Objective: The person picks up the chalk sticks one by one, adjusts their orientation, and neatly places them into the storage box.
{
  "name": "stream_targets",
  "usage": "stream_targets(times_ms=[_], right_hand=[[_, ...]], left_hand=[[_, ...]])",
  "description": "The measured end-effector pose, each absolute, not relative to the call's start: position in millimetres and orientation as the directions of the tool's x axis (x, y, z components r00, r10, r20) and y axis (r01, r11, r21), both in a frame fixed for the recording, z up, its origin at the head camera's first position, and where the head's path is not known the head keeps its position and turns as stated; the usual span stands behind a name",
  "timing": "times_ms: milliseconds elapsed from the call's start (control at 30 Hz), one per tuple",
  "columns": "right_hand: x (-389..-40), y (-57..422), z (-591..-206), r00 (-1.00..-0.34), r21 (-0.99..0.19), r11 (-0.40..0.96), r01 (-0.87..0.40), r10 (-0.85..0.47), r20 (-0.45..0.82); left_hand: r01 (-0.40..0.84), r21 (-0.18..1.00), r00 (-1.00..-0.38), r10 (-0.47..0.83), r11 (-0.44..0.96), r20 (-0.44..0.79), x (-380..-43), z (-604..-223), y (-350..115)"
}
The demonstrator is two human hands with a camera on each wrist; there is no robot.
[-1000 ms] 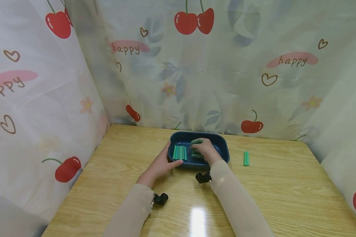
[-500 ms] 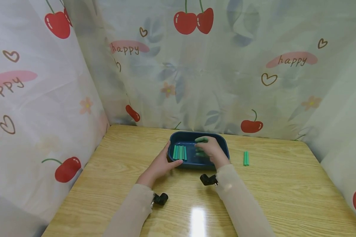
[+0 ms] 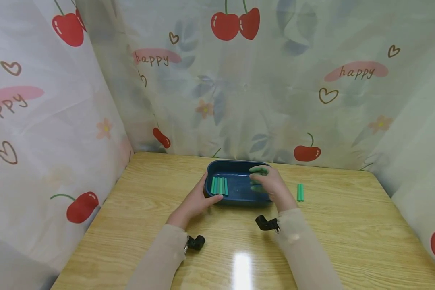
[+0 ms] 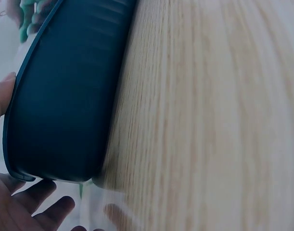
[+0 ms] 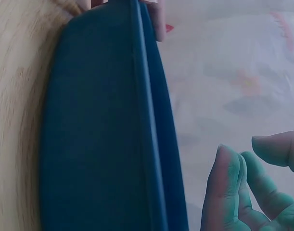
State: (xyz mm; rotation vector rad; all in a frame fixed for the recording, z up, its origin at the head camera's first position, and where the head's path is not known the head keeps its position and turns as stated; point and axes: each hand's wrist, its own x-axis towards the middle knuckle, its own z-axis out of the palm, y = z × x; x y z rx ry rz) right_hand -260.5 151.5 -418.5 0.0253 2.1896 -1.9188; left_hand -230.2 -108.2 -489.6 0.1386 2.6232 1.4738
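Note:
A dark blue rectangular box (image 3: 239,200) stands on the table near its back edge. Inside, at its left end, several short green sticks (image 3: 219,186) lie side by side in a row. My left hand (image 3: 199,197) grips the box's left end, thumb at the front rim and fingers around the side, as the left wrist view also shows. Over the box's right end hovers my right hand (image 3: 270,181); its thumb and fingers are bent and apart, with nothing between them. In the right wrist view its fingers (image 5: 223,187) look tinted green.
Two more green sticks (image 3: 300,192) lie together on the table to the right of the box. The wooden table (image 3: 348,225) meets a patterned curtain (image 3: 246,100) right behind the box. A small black camera (image 3: 266,222) is strapped to each wrist.
My right hand has moved rightward across the box, from near the row of sticks to its right end. My left hand and the sticks have stayed in place.

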Motion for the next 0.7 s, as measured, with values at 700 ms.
stream_targets(times_ms=[700], right_hand=[[-244,200,-402,-0.983,-0.980,0.141,0.140,-0.099,-0.154]], left_hand=[[0.004,0.853,-0.987,0.140,0.521,-0.081,-229,-488,-107]])
